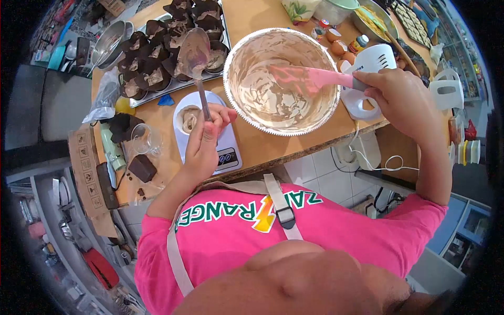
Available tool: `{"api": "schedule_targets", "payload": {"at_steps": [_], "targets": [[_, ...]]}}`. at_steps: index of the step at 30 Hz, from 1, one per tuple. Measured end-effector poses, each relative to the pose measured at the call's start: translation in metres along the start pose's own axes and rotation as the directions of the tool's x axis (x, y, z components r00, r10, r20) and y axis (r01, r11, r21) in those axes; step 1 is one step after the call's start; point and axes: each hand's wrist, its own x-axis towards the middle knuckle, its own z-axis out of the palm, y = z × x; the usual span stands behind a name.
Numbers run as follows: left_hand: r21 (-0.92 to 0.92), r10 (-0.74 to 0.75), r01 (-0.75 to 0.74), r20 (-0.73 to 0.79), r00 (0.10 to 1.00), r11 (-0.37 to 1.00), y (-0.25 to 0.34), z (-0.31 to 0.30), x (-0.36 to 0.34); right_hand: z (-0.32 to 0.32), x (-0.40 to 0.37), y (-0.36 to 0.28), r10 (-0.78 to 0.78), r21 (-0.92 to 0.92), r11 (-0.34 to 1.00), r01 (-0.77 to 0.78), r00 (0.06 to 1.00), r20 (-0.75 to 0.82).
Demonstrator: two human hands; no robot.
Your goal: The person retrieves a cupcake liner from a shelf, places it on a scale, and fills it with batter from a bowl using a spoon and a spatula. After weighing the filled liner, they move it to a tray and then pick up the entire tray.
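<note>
pink shirt (336, 231): "RANGE…", "ZA…" | scale (228, 143) display, mixer (374, 59) lettering: too small

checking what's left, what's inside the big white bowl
The bowl holds a light brown mixture, smeared up its inner wall. The pink spatula covers a patch; what lies beneath it is hidden.

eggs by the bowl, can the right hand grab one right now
Probably not with its grip full: the right hand holds the pink spatula, though the eggs look close, beside the white mixer.

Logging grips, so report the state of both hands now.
Left hand: closed, holding the smeared spoon.
Right hand: closed, holding the pink spatula by its handle.
</note>
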Motion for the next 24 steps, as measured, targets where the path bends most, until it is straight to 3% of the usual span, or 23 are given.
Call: {"api": "schedule_targets", "payload": {"at_steps": [13, 24], "targets": [[-0.177, -0.138, 0.138, 0.01, 0.99, 0.974, 0.021, -0.008, -0.004, -0.009, 0.001, -0.013, -0.053, 0.009, 0.999, 0.052, 0.994, 0.091], [-0.113, -0.173, 0.181, 0.07, 0.982, 0.977, 0.031, -0.009, -0.003, -0.012, 0.002, -0.026, -0.096, -0.056, 0.993, 0.106, 0.982, 0.161]]}}
